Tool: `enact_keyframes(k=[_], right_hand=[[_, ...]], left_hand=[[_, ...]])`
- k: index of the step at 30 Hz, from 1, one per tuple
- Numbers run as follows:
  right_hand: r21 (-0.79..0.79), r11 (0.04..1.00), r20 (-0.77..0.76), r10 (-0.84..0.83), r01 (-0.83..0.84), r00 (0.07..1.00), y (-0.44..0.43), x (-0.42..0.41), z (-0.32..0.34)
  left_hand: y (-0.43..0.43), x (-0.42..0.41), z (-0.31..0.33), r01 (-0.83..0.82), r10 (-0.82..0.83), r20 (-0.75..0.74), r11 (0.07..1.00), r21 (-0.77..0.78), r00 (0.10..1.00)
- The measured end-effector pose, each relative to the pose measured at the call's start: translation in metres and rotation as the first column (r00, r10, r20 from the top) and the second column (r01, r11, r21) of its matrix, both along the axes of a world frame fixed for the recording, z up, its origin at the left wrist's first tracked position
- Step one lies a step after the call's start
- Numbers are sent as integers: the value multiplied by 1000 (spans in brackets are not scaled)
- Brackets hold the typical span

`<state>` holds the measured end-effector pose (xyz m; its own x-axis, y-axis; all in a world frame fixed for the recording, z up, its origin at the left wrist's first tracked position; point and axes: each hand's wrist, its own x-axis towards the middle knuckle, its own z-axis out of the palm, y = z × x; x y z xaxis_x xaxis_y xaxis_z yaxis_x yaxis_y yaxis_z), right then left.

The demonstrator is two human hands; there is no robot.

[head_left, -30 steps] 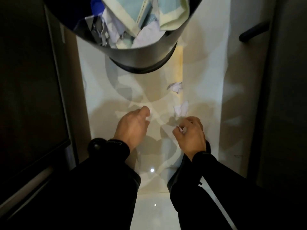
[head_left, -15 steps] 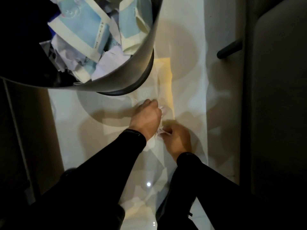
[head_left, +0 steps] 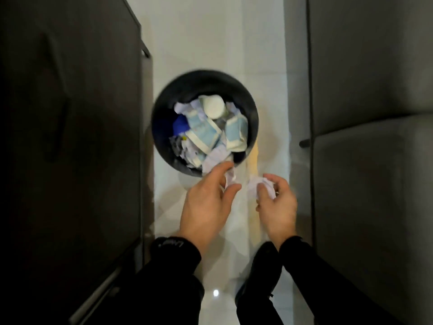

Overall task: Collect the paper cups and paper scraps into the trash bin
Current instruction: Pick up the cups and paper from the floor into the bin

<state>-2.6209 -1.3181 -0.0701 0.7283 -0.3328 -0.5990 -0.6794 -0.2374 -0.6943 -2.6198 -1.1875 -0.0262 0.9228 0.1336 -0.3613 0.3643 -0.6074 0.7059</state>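
Note:
A round black trash bin (head_left: 164, 109) stands on the white floor ahead of me, holding crumpled paper, blue-and-white paper cups (head_left: 203, 134) and a white cup bottom (head_left: 213, 106). My left hand (head_left: 206, 207) is raised just in front of the bin's near rim and pinches a white paper scrap (head_left: 230, 179) between thumb and fingers. My right hand (head_left: 277, 205) is beside it, to the right, fingers curled round a crumpled white paper scrap (head_left: 261, 187). Both sleeves are black.
A dark cabinet (head_left: 70, 137) with a metal handle lines the left side of the narrow floor strip. Grey cabinet doors (head_left: 370, 160) with a dark handle (head_left: 304, 143) line the right. My dark shoe (head_left: 260, 277) is on the floor below my right hand.
Both hands have lifted off the floor with paper scraps in them. The view has risen, so the bin now sits whole below me instead of looming at the top edge.

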Motion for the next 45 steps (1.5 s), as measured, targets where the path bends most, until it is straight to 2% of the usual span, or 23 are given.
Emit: enact_keyframes(k=[3,7,10,12,14,16,18,21,23,26,28,33,39,45], right_hand=[[77,997,44,22,-25,999,19,40,46],[181,976,6,121,-120,993,41,70,84],[218,959,-45,193,-179,980,54,80,93],[255,944,-100,238,-207,966,58,80,92],[219,948,-148,267,-232,952,59,75,86],[141,973,-218,210,-182,953,58,68,77],[109,992,-351,98,-63,931,54,58,67],[192,976,-516,13,101,857,56,49,53],[269,948,-551,5,172,835,63,49,39],[342,892,-566,-54,294,822,79,54,21],[312,890,-572,-104,332,814,87,57,9],[184,961,-504,-89,207,859,83,53,6],[193,958,-483,-94,210,871,48,35,81],[233,951,-433,-86,204,897,16,40,205]], left_hand=[[21,31,37,-161,162,17,987,-22,987],[49,55,59,-344,333,-111,934,-101,936],[64,55,67,-384,325,-262,897,-217,909],[69,46,67,-353,286,-302,914,-200,910],[73,28,62,-310,252,-331,941,-134,909],[73,3,52,-282,229,-388,955,-87,893],[70,-22,44,-264,215,-434,963,-54,875],[64,-51,36,-270,220,-466,962,-42,857],[64,-61,32,-296,233,-478,953,-59,847],[67,-63,30,-347,272,-478,935,-74,835],[71,-61,33,-352,282,-459,933,-71,842],[82,-62,47,-336,290,-417,941,-40,861],[83,-47,102,-335,294,-400,941,-37,868],[82,-7,210,-295,275,-233,954,-55,933]])
